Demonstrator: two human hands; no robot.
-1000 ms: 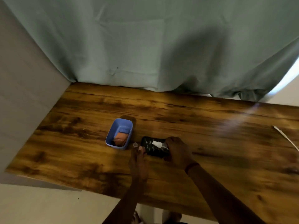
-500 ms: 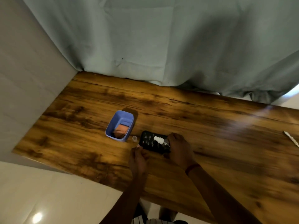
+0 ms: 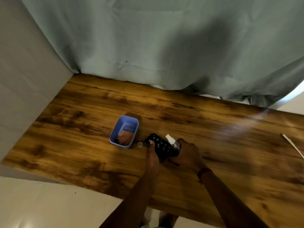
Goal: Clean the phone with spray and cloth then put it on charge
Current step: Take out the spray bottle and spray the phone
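I am at the spraying stage, near the start of the job as I judge it. The phone (image 3: pixel 162 147) lies flat on the table (image 3: pixel 85 129), just to the right of the blue tub (image 3: pixel 122 146), its dark patterned face up. My right hand (image 3: pixel 188 153), on the phone's side away from the tub, has its fingers wrapped round the small spray bottle (image 3: pixel 172 142), white nozzle aimed back toward the tub across the phone. My left hand (image 3: pixel 153 153) steadies the phone on the tub side with one fingertip (image 3: pixel 152 142) laid on its face; whether the other fingers curl under its edge I cannot tell. The bottle's clear cap (image 3: pixel 140 144) stands off on the table, between the tub and the phone, so the bottle is ready. I cannot make out any wetness on the phone. The cloth (image 3: pixel 125 139) sits bunched inside the tub, untouched, so the wiping is not yet done. The white cable (image 3: pixel 292 145) lies well to the right of the tub, far from the phone, so charging is also left.
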